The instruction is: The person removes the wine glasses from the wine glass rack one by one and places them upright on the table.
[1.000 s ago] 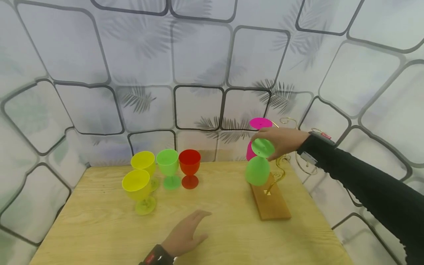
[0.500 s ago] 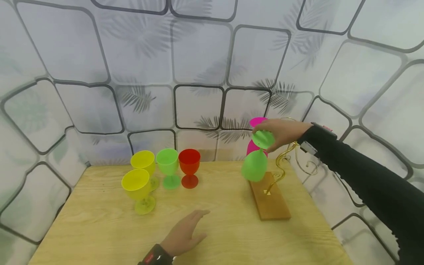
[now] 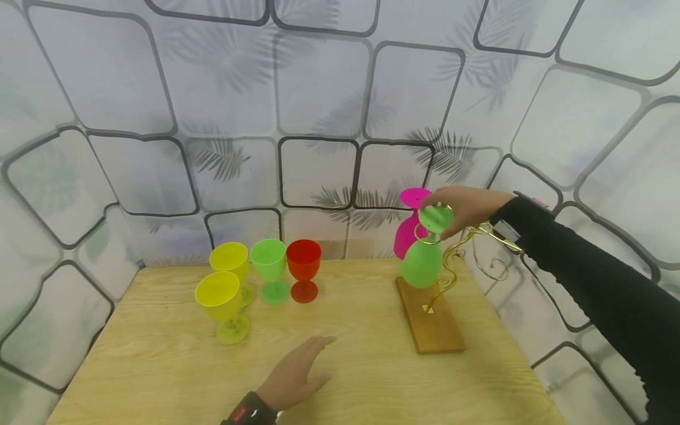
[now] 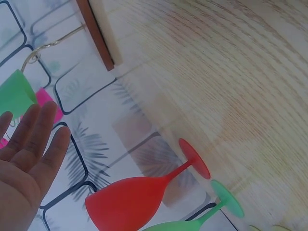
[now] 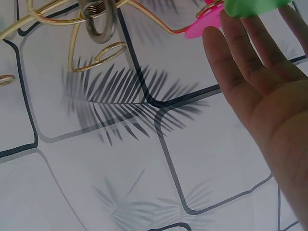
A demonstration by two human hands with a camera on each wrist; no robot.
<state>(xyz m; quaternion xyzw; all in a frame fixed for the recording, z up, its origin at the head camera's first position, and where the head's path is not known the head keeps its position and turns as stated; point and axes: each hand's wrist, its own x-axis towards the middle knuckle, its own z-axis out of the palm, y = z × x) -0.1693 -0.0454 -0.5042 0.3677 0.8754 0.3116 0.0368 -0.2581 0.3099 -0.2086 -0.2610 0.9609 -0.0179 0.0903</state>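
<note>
My right hand (image 3: 470,206) pinches a green plastic goblet (image 3: 423,264) by its foot, with the bowl hanging upside down. A gold wire loop of the rack (image 3: 451,265) surrounds the goblet's stem. Just behind, a pink goblet (image 3: 406,237) also hangs upside down. In the right wrist view the fingers (image 5: 255,62) reach to the green foot (image 5: 257,6); the thumb is hidden there. Low over the table, my left hand (image 3: 294,378) is relaxed, fingers extended and holding nothing.
The gold rack stands on a wooden base (image 3: 438,327) at the table's right. Two yellow goblets (image 3: 219,295) (image 3: 229,257), a green one (image 3: 268,262) and a red one (image 3: 304,262) stand upright at the back left. A patterned wall covering (image 3: 319,88) rises behind the table (image 3: 361,354).
My right hand has shifted right with the green goblet, bringing its stem into the wire loop. The goblet swung slightly left first. The left hand has stayed nearly still.
</note>
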